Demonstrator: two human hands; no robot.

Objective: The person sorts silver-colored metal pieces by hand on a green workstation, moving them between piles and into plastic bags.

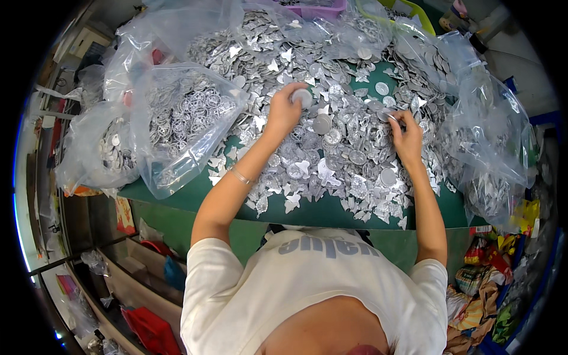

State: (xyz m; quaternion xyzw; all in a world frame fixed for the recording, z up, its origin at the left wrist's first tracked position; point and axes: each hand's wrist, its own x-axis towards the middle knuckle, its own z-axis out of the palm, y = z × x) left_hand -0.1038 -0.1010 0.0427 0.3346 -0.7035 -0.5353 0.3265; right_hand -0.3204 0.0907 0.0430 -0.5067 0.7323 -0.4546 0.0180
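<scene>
A big heap of small silver metal pieces [331, 148], round discs and winged shapes, covers a green table [195, 198]. My left hand [285, 109] is raised over the heap's middle and grips a round silver disc [303, 96] in its fingertips. My right hand [405, 135] rests on the heap farther right, fingers pinched on a small silver piece [387, 116]. A thin bracelet [239, 176] sits on my left wrist.
Clear plastic bags full of metal pieces lie at the left [183, 118], far left [103, 148] and right [485, 136]. A purple tray [319, 9] stands at the back. Colourful packaging [491, 278] fills the floor at lower right; red items [148, 328] lie at lower left.
</scene>
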